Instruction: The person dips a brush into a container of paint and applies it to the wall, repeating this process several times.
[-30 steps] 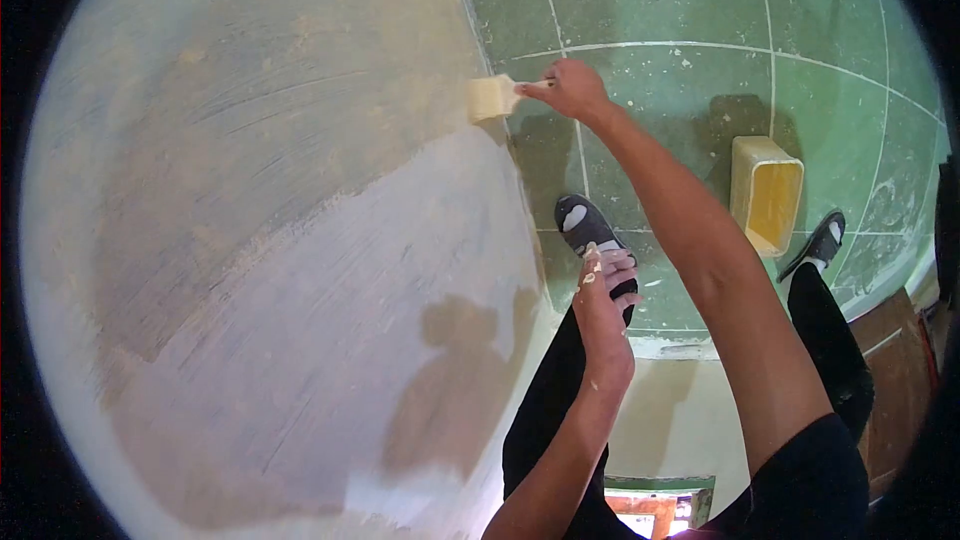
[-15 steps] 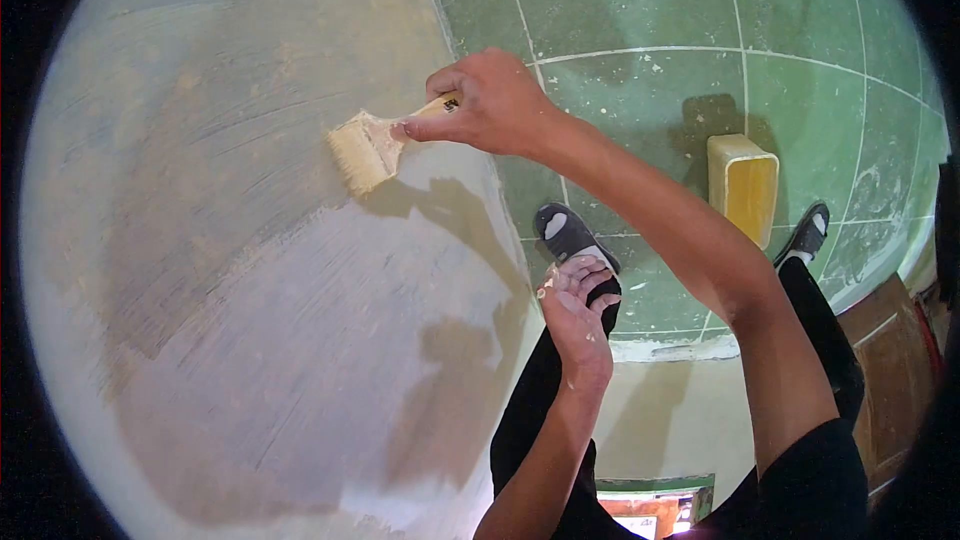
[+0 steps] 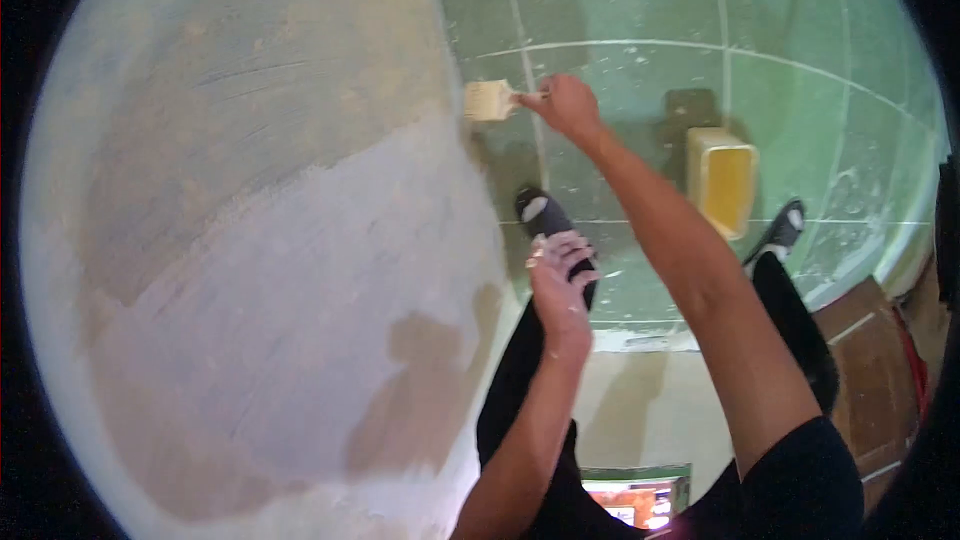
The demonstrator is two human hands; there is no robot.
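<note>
My right hand point(image 3: 568, 102) reaches far down and grips the handle of a wide paintbrush point(image 3: 489, 99) with cream-coloured bristles. The bristles touch the lower right edge of a curved plastered wall point(image 3: 250, 240), where it meets the floor. My left hand point(image 3: 556, 280) hangs in front of my leg, paint-spotted, fingers loosely curled, holding nothing. The wall's upper part looks tan and streaked; its lower part is pale grey-white.
A yellow rectangular paint container point(image 3: 722, 180) stands on the green tiled floor point(image 3: 640, 10) to the right of my arm. My two feet in dark sandals point(image 3: 540, 214) rest on the floor. Brown wooden boards point(image 3: 880, 360) lie at the right edge.
The brush swept from the wall's middle back down to its right edge by the floor. My right arm stretched out again. My left hand stayed in place.
</note>
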